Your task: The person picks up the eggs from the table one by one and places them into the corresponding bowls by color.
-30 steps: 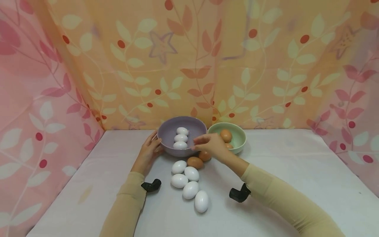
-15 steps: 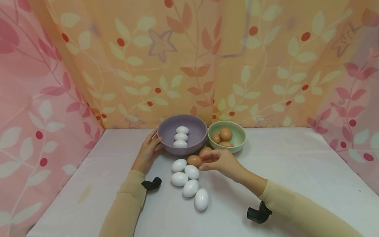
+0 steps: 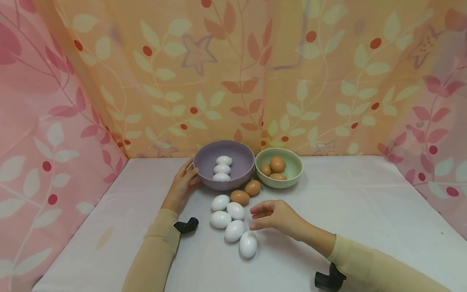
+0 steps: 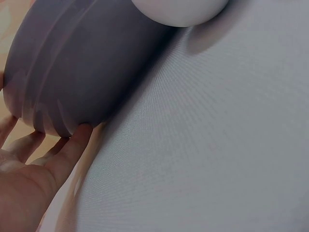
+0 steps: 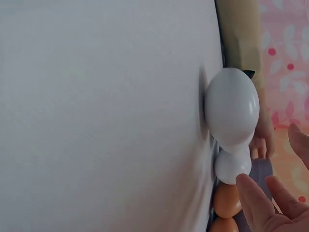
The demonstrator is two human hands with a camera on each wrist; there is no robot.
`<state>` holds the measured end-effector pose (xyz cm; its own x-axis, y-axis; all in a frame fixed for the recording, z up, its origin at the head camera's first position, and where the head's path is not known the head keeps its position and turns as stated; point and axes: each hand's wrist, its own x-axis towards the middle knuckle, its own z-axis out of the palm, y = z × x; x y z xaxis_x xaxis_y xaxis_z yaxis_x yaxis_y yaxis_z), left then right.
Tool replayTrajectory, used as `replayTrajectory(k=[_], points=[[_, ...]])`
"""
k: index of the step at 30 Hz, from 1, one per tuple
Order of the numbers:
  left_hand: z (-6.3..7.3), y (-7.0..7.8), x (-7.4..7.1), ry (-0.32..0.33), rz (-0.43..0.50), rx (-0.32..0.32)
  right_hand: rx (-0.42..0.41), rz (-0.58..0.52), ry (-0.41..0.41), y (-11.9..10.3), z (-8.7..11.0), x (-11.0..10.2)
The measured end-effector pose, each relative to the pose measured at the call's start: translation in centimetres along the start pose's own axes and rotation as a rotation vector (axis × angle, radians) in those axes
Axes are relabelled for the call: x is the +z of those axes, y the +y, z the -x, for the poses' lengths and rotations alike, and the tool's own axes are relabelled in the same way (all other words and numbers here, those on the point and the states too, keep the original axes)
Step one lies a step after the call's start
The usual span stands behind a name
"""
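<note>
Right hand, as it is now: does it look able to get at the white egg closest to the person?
Likely yes. The right hand looks empty, its thumb and fingers apart, close to that white egg. Nothing shows between them, so the way looks free.

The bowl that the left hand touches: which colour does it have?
The bowl is a muted purple; the head view shows it best.

The left wrist view crops the purple bowl [image 4: 87,67] — and a white egg [image 4: 182,10].
</note>
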<state>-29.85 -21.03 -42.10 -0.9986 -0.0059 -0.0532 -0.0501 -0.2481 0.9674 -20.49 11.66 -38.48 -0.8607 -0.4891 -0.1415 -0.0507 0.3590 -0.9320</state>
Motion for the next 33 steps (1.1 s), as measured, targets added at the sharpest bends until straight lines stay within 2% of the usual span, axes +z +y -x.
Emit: replayTrajectory(k=[12,23,33], points=[[0.1,0.1,0.1,-0.005,0.000,-0.006,0.032,0.068,-0.004,1.0,0.9,1.3],[-0.1,0.1,0.1,0.003,0.003,-0.013,0.003,0.038,-0.038,1.0,1.5,1.9],[-0.1,0.0,0.1,0.005,-0.016,-0.011,0.012,0.031,-0.040,1.2,1.4,2.4]])
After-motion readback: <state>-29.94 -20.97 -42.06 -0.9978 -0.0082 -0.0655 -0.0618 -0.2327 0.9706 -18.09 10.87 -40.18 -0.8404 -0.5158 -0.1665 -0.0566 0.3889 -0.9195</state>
